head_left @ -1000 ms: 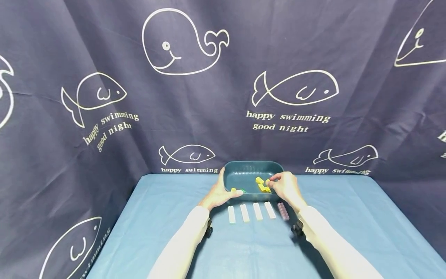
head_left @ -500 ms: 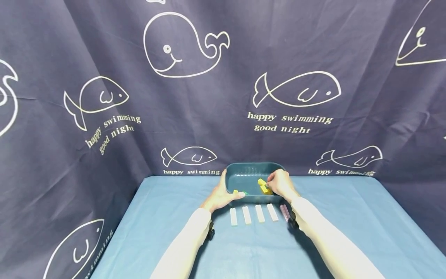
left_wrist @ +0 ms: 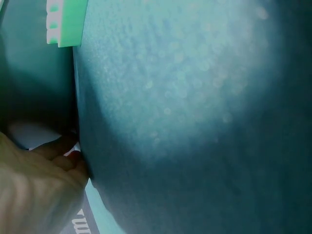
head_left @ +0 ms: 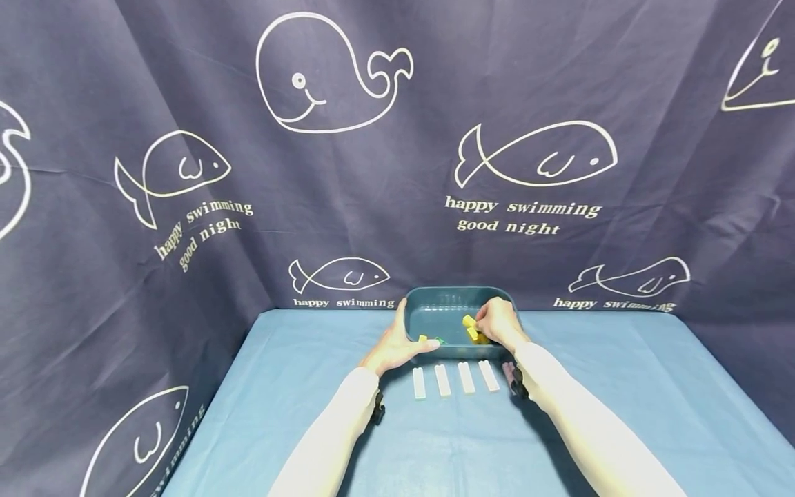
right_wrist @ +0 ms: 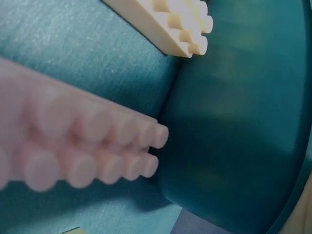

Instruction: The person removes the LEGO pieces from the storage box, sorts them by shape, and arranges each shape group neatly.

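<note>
A dark teal bin point(head_left: 437, 351) stands at the back of the table. My left hand point(head_left: 394, 345) holds its left front corner, with the thumb over the front rim and the fingers along the side; the left wrist view shows curled fingertips against the outside wall. My right hand point(head_left: 499, 323) reaches over the right front of the bin with fingers bent down, and the fingertips pinch at the yellow building bricks point(head_left: 470, 322) inside. The brick between them is mostly hidden. A small yellow piece point(head_left: 423, 338) and a green piece point(head_left: 441, 341) lie near my left thumb.
In front of the bin several pale building bricks point(head_left: 443, 379) stand in a row. A pink brick point(right_wrist: 92, 131) ends that row on the right, partly behind my right wrist. Dark printed curtains point(head_left: 373, 172) hang behind and beside the blue tablecloth point(head_left: 447, 449).
My right hand has moved slightly left and lower into the bin, toward the yellow bricks. Its wrist now covers more of the pink brick. My left hand keeps its hold on the bin.
</note>
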